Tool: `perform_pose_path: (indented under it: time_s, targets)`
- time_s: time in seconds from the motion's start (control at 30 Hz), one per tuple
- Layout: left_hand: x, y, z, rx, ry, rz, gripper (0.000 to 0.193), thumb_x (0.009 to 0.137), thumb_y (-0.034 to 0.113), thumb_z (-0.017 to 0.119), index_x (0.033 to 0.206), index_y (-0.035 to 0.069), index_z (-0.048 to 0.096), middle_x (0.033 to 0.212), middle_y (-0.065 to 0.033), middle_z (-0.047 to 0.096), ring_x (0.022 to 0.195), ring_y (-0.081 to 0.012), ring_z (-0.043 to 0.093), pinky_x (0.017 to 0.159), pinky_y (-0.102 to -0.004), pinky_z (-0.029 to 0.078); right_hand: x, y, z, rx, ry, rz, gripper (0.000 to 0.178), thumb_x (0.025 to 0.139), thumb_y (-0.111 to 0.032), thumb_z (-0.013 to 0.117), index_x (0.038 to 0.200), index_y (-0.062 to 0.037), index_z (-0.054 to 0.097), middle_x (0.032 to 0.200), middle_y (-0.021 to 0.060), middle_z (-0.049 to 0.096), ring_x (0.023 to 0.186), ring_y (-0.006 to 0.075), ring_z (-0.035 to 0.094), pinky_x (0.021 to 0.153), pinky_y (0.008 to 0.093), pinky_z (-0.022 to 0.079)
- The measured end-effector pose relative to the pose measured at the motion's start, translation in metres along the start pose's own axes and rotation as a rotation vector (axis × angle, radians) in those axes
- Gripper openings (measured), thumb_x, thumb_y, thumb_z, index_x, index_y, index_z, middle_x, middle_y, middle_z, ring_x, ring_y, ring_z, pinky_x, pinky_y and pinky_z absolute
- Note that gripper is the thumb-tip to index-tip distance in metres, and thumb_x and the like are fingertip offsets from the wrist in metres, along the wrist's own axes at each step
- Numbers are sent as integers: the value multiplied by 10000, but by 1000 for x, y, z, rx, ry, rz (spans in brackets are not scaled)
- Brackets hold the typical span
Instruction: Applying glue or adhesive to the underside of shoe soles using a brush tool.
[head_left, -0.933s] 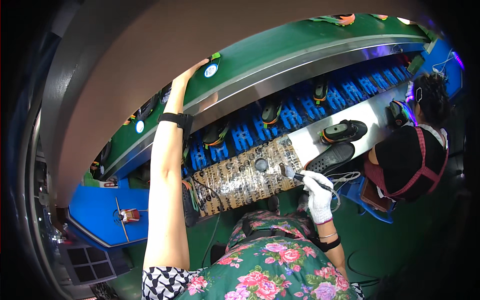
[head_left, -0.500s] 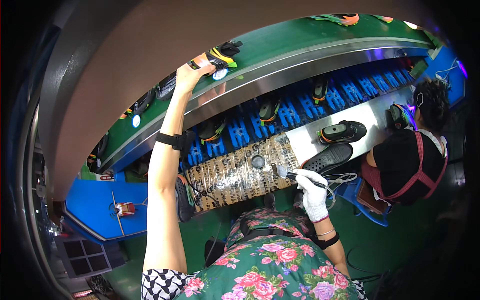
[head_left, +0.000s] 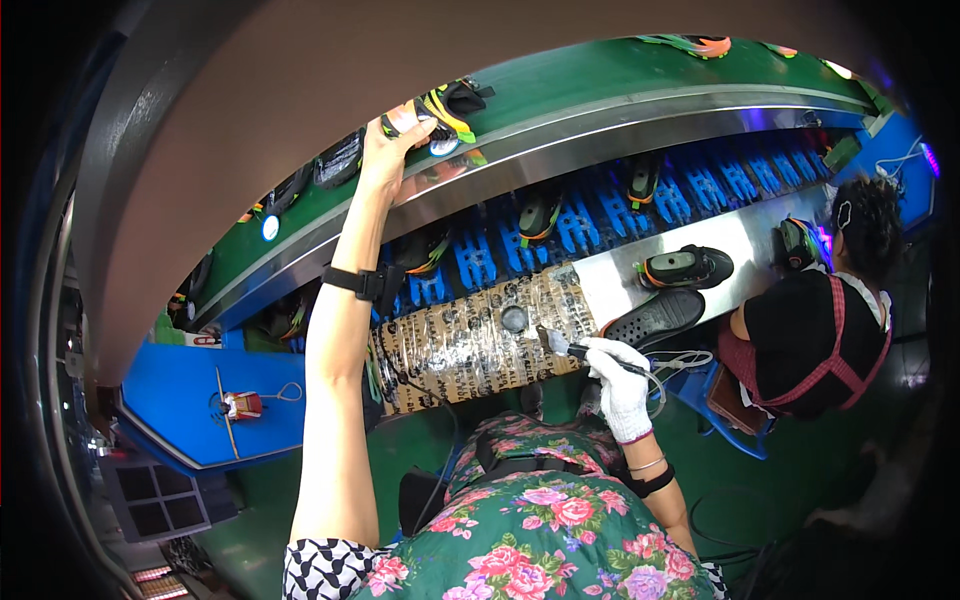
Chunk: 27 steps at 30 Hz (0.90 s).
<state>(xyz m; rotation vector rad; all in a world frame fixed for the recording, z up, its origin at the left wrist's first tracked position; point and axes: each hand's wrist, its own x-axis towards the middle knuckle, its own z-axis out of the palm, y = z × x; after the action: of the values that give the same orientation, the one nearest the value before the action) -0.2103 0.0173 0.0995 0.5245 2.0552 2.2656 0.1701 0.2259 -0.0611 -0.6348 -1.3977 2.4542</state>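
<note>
With my bare left hand (head_left: 386,155) I grip a shoe (head_left: 452,108), black with yellow, orange and green parts, at the upper green belt's near edge. Its far end points right; my fingers hide part of it. My right hand (head_left: 622,392), in a white knitted glove, is closed round the handle of a flat brush (head_left: 551,340). The brush head points left, over a table section (head_left: 450,345) wrapped in brown cardboard and clear film. A small round dark dish (head_left: 514,319) sits just beyond the brush.
Blue slatted holders (head_left: 578,232) run behind the table, with several dark shoes among them. A dark shoe (head_left: 686,266) and a perforated black clog-like piece (head_left: 652,318) lie on the metal tabletop. At right sits a co-worker (head_left: 815,330). A blue side table (head_left: 175,400) stands left.
My left hand and the shoe have shifted slightly right relative to the frame, as the whole view moves a little. The right hand still holds the brush.
</note>
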Motion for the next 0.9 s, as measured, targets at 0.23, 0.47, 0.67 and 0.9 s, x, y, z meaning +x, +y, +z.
perform_pose_path:
  time_s: [0.23,0.47,0.67,0.9]
  targets:
    - [-105,17,20,-441,-139,161,1082,749,-108,752,1609,107,131,1576,-130,342,1434,-272,385,1187,-418,350,6,9,1,-4,-12,47,184,837,10,721,1018,35,744,918,89,746,703,112,632,640,237,497]
    - [-196,41,26,-393,-69,61,1226,654,-2,893,1608,81,128,1553,-114,383,1422,-259,403,1187,-409,347,12,11,22,-60,-7,93,217,837,24,714,1051,54,727,923,91,738,708,109,620,644,229,480]
    - [-224,48,21,-402,-70,37,1205,681,-40,879,1612,85,125,1548,-121,400,1413,-250,421,1184,-426,355,12,15,39,-94,-24,102,201,839,29,715,1038,43,735,931,88,734,737,107,628,652,224,477]
    - [-231,51,13,-366,-61,92,1181,703,-67,855,1610,68,111,1547,-152,399,1394,-268,447,1159,-430,395,17,26,41,-128,-26,80,212,864,24,692,1072,29,730,1003,96,746,762,108,644,667,222,490]
